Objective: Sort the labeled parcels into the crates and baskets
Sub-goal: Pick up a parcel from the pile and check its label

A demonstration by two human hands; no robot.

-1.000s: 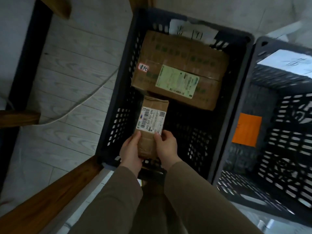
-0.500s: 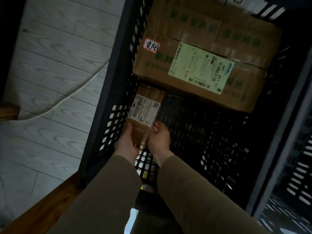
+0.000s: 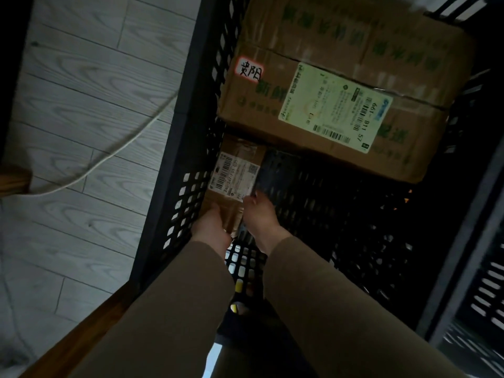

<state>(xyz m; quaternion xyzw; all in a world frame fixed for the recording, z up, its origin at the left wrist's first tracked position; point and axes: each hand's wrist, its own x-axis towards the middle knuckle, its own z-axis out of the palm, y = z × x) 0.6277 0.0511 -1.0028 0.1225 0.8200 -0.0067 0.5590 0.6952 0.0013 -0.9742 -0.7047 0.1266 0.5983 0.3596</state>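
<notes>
Against left wall of crate [image 3: 188, 105]: left hand [image 3: 211, 227], right hand [image 3: 259, 216], grip closed on small parcel [image 3: 234, 173]; placing step, release likely next.

The left sleeve [image 3: 163, 309], long and of plain, matte olive-brown cloth, is seen rising from the lower left of the frame toward its centre; the right sleeve [image 3: 341, 309], of the same cloth, is seen from the lower right; both are loosely cut, smooth and marked only by faint soft folds; each is ended at the wrist by a plain straight edge; beyond these the left hand [image 3: 211, 227] and right hand [image 3: 261, 219] are left bare; finer detail is lost in the dim light.
</notes>
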